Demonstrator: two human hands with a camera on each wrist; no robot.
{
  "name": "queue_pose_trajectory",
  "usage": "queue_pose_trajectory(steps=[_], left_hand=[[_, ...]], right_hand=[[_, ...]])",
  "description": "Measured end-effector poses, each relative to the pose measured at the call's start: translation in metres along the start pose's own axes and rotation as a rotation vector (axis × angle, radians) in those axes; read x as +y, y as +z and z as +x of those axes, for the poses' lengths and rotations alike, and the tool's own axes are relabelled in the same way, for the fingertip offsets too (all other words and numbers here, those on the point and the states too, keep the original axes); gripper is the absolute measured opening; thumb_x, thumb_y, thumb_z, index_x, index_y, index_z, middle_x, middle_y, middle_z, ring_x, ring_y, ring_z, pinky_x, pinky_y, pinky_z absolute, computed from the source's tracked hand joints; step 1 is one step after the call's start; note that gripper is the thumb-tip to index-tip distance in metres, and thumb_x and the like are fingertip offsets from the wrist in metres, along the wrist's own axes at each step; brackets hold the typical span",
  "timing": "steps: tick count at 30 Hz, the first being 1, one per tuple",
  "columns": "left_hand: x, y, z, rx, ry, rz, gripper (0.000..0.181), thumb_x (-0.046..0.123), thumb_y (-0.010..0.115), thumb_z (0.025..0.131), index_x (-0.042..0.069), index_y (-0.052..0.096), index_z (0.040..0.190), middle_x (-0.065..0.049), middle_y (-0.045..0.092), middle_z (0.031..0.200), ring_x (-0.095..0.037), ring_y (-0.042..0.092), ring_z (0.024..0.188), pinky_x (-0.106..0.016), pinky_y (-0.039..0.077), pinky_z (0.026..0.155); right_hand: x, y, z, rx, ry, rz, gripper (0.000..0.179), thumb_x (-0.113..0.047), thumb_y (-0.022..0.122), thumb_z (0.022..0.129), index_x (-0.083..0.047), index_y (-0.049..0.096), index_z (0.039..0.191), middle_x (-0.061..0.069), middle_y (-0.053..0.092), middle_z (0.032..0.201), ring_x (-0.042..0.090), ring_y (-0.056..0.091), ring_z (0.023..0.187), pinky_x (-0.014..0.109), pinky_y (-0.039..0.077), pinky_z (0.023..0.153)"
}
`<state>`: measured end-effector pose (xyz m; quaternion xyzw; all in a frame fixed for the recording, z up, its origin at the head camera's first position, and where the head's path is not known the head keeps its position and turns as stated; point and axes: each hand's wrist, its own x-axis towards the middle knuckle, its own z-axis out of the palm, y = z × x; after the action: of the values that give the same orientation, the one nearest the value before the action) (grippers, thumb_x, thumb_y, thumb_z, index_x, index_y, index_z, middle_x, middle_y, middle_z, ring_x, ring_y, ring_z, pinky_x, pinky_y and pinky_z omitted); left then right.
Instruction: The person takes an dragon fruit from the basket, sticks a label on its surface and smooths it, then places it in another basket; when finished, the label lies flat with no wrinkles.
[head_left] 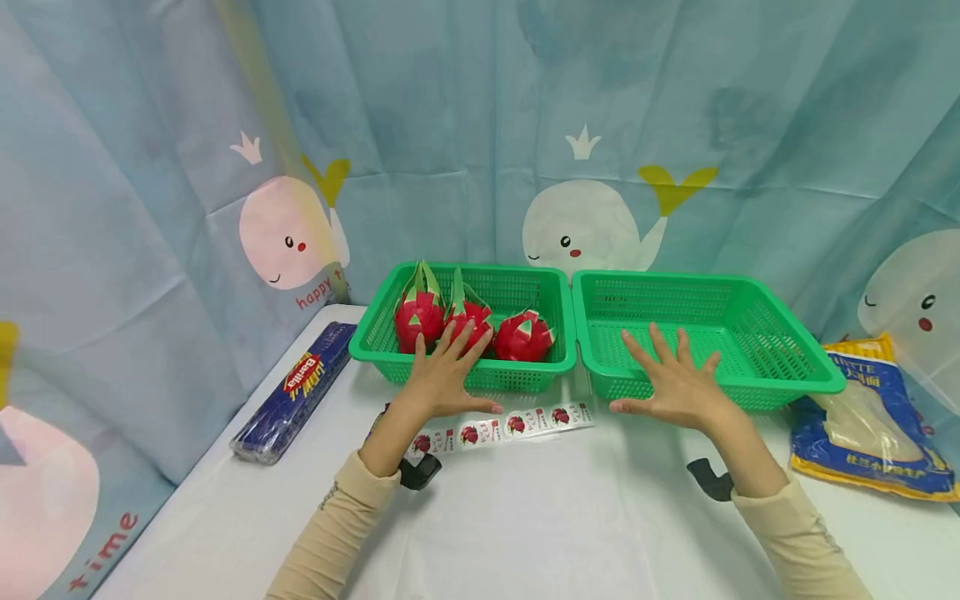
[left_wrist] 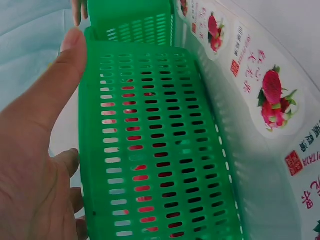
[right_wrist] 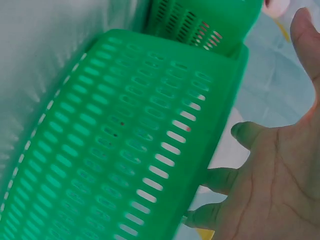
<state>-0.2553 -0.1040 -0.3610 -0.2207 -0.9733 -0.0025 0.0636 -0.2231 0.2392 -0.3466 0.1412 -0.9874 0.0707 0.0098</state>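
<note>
My left hand point(head_left: 441, 382) is spread with straight fingers over the front rim of the left green basket point(head_left: 375, 354), holding nothing. Inside that basket sit three red dragon fruits with green leaf tips: one at the left point(head_left: 420, 315), one in the middle point(head_left: 480, 321) partly behind my fingers, and one at the right point(head_left: 524, 337). My right hand point(head_left: 678, 385), also spread and holding nothing, reaches over the front rim of the right green basket point(head_left: 787, 385), which has a bare slotted floor. In the right wrist view its fingers overlap the basket's rim.
A strip of dragon fruit stickers point(head_left: 491, 431) lies in front of the left basket, partly behind my left wrist. Blue Barilla spaghetti packaging point(head_left: 296, 392) lies at the left. A blue and yellow bag point(head_left: 873, 425) lies at the right. A whale-print curtain point(head_left: 465, 125) hangs behind the baskets.
</note>
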Motion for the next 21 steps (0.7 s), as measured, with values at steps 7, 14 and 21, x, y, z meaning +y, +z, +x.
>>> queue_pose_trajectory(steps=[7,14,21], left_hand=[[-0.006,0.003,-0.005,0.02,0.0,-0.011,0.109,0.079,0.054,0.065,0.028,0.006,0.148,-0.007,0.008,0.156,-0.034,0.003,0.143,-0.068,0.006,0.105],[-0.008,-0.003,-0.019,0.282,0.02,-0.543,0.074,0.044,0.066,0.081,0.013,0.036,0.141,-0.012,0.045,0.139,-0.03,0.041,0.129,-0.054,0.033,0.104],[-0.009,0.011,-0.03,0.051,-0.206,-1.376,0.036,0.023,0.056,0.092,-0.005,0.059,0.114,-0.018,0.068,0.103,-0.024,0.067,0.094,-0.036,0.053,0.084]], right_hand=[[0.0,0.003,0.007,-0.043,0.026,0.028,0.099,-0.076,0.044,0.075,-0.027,-0.001,0.148,0.022,-0.006,0.153,0.056,-0.011,0.132,0.082,-0.008,0.084],[-0.019,-0.003,0.042,0.042,-0.048,0.134,0.09,-0.059,0.053,0.084,-0.01,0.013,0.148,0.023,0.018,0.15,0.047,0.017,0.135,0.068,0.018,0.102],[-0.064,-0.012,0.089,-0.003,-0.045,0.337,0.081,-0.052,0.051,0.089,0.002,0.024,0.143,0.023,0.034,0.144,0.04,0.029,0.133,0.057,0.03,0.104]])
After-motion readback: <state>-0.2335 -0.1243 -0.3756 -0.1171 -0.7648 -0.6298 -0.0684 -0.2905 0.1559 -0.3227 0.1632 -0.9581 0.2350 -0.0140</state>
